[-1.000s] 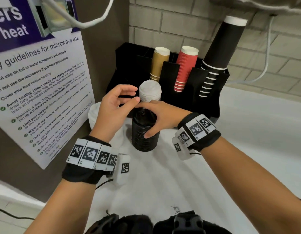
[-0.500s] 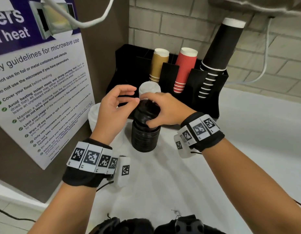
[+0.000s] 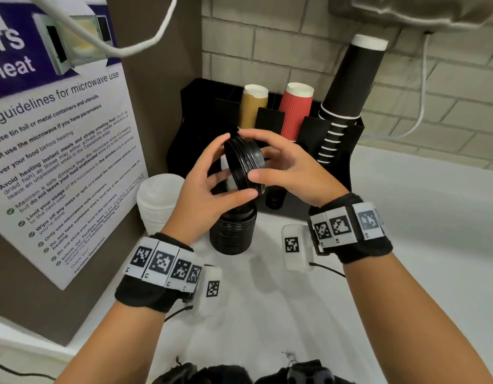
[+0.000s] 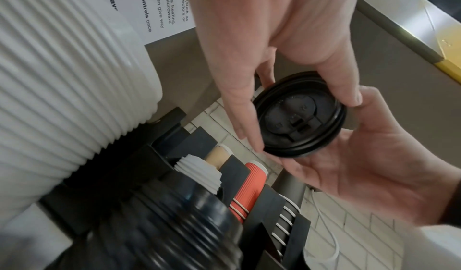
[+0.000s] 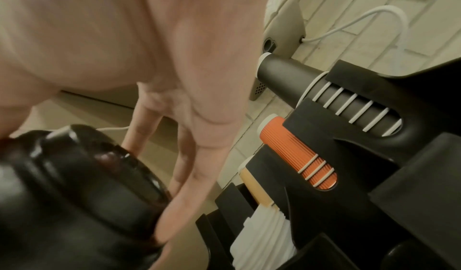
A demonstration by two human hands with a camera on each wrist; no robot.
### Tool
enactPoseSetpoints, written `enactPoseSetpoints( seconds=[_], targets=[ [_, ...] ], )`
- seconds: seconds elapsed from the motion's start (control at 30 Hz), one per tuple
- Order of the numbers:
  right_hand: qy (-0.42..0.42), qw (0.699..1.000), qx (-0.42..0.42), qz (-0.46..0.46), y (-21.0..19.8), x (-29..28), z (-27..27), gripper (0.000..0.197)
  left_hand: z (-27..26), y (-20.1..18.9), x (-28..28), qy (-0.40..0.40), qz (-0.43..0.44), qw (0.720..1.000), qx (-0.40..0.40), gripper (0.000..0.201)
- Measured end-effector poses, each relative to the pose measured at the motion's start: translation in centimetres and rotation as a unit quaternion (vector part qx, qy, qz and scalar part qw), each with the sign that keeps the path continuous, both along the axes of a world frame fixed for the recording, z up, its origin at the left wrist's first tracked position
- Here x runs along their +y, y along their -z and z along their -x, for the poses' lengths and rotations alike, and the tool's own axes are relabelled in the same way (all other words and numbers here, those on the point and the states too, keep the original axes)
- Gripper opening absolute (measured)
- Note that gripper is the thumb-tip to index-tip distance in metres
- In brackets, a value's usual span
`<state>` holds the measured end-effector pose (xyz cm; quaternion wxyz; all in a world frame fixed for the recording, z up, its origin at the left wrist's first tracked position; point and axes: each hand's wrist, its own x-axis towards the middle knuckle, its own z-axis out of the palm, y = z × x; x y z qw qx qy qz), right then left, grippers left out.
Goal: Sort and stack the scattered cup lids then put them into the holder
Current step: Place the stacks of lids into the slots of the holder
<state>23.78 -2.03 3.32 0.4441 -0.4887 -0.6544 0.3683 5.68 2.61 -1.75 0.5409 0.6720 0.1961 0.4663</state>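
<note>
A short batch of black lids point(image 3: 244, 162) is tilted on its side in the air, above the taller black lid stack point(image 3: 233, 231) standing on the table. My left hand point(image 3: 228, 169) grips the batch from the left, thumb underneath. From the right, my right hand point(image 3: 260, 159) holds it with thumb and fingers curled round the rim. The left wrist view faces the top black lid point(image 4: 299, 114), pinched between both hands. In the right wrist view the black lids point(image 5: 75, 175) are blurred under my fingers. The black holder point(image 3: 201, 112) stands just behind.
A stack of white lids point(image 3: 159, 200) stands at the left by the poster panel point(image 3: 60, 162). The holder's slots carry tan cups point(image 3: 252, 106), red cups point(image 3: 295, 112) and a tall column of black cups point(image 3: 347, 98). More white lids point(image 4: 199, 169) sit in the holder.
My right hand lifted a batch of black lids off the top of the standing stack and tipped it sideways. My left hand closed on it too.
</note>
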Motion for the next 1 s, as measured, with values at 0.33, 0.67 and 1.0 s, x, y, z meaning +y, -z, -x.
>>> enactPoseSetpoints(
  seconds=[0.33, 0.67, 1.0],
  targets=[
    [0.002, 1.0, 0.016, 0.018, -1.0, -0.4, 0.0, 0.071, -0.5, 0.0, 0.0, 0.014, -0.004, 0.999, -0.036, 0.09],
    [0.022, 1.0, 0.002, 0.004, -0.9, -0.5, 0.4, 0.064, -0.5, -0.1, 0.5, 0.008, -0.024, 0.999, -0.022, 0.078],
    [0.039, 0.999, -0.011, -0.007, -0.7, -0.2, 0.3, 0.061, -0.7, -0.1, 0.8, 0.002, -0.014, 1.0, -0.023, 0.086]
  ],
)
